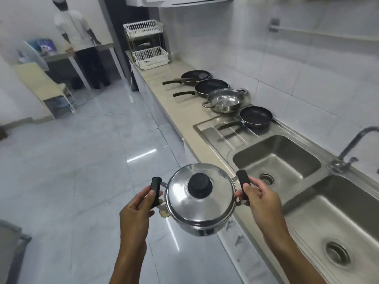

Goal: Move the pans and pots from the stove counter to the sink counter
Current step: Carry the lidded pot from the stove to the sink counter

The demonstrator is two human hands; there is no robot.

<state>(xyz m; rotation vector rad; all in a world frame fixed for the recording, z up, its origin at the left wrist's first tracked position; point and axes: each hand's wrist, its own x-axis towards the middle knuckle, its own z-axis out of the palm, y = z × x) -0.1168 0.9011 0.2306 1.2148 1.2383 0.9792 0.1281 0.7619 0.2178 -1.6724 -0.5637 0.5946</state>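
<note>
Sink counter (pixel 185 111) runs along the right wall, with a double sink (pixel 275 160); three dark pans and an open steel pot (pixel 224 100) stand beyond it. The lidded steel pot (pixel 200 198) is held in the air over the floor, just beside the counter edge. Left hand (pixel 138 210) is clamped on its left handle, right hand (pixel 259 196) on its right handle.

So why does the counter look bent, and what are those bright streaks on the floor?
Head view: the wide-angle lens bows the counter and walls; the streaks are glare on the glossy floor; the pot lid mirrors light too; the far room looks soft.
</note>
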